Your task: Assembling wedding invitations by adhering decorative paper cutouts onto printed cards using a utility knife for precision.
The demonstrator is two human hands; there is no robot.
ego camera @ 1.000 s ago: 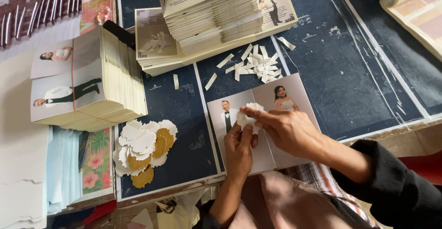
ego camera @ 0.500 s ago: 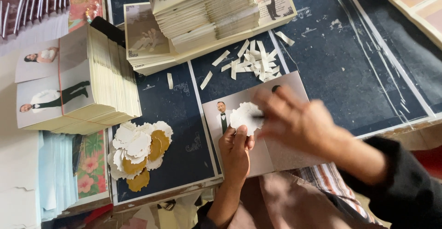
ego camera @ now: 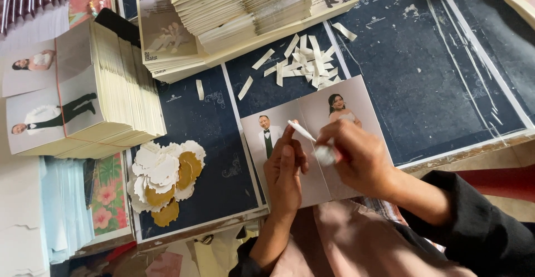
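A folded photo card (ego camera: pixel 315 185) showing a man and a woman lies at the near edge of the dark blue mat (ego camera: pixel 446 87). My left hand (ego camera: pixel 284 171) holds the card, fingers pressed on its middle fold. My right hand (ego camera: pixel 359 157) is over the card's right half, pinching a small white sticker (ego camera: pixel 325 154). A thin white backing strip (ego camera: pixel 301 130) sticks up between the fingertips of both hands.
Loose white strips (ego camera: pixel 304 62) are heaped just beyond the card. A pile of white and gold scalloped stickers (ego camera: pixel 164 179) lies to the left. A banded stack of cards (ego camera: pixel 100 93) stands at far left. Another tall stack (ego camera: pixel 245 4) sits at the top.
The white sticker has gone from between both hands into my right hand alone. A thin strip now stands peeled up from it. My left hand has settled onto the card.
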